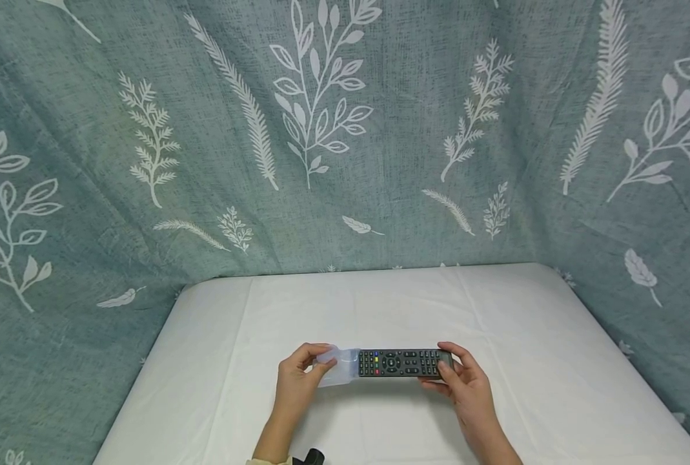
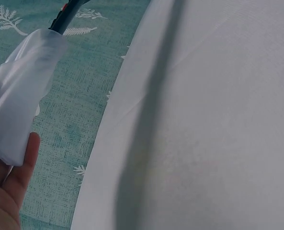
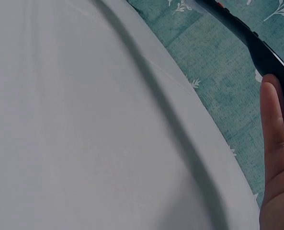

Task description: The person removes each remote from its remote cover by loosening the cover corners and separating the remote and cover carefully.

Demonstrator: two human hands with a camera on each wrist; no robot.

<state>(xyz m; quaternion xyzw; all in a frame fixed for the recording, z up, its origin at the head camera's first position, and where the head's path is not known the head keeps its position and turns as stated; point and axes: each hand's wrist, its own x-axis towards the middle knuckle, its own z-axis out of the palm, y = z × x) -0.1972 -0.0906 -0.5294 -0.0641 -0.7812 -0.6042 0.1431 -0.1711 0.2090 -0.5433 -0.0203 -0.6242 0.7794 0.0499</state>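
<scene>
A black remote control [image 1: 403,363] with rows of small buttons is held level above the white table. Its left end sits inside a translucent whitish sleeve [image 1: 341,367], which looks thin and soft. My left hand [image 1: 299,380] pinches the sleeve's far left part between thumb and fingers. In the left wrist view the sleeve [image 2: 29,91] hangs wrinkled, with the remote's dark end [image 2: 65,18] coming out of its mouth. My right hand [image 1: 466,387] grips the remote's bare right end, thumb on the button face. The right wrist view shows a finger [image 3: 275,124] lying along the remote's underside.
A white cloth covers the table [image 1: 356,310], and the remote casts a shadow on it. Green-blue leaf-patterned fabric [image 1: 391,129] hangs behind and at both sides. A small black object [image 1: 312,457] shows by the left wrist at the bottom edge.
</scene>
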